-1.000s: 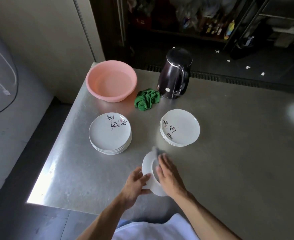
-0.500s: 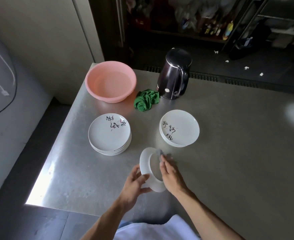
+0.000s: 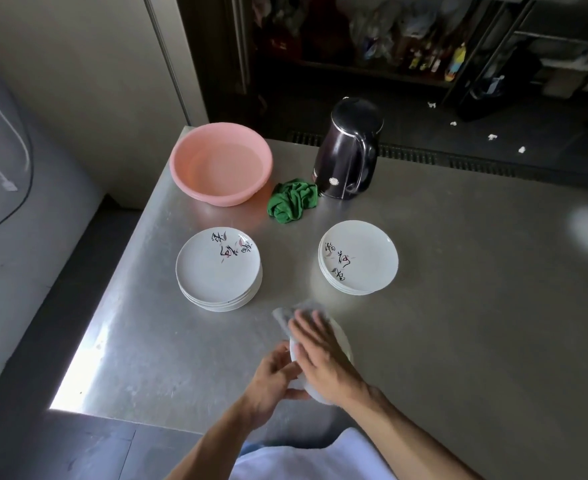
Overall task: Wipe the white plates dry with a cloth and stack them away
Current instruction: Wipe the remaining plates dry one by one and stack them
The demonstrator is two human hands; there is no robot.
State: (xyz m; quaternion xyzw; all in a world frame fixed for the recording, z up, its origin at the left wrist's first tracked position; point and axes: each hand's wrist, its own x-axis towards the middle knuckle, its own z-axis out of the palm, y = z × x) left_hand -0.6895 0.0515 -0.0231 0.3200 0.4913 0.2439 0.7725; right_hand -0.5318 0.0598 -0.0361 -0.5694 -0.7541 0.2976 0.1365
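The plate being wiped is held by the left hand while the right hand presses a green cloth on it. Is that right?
Wrong colour. The head view shows the left hand holding the plate while the right hand presses a pale grey cloth on it; the green cloth lies untouched beside the kettle.

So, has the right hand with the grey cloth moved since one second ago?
Yes. The right hand, pressing the grey cloth on the held plate, has slid slightly left, toward the left plate stack.
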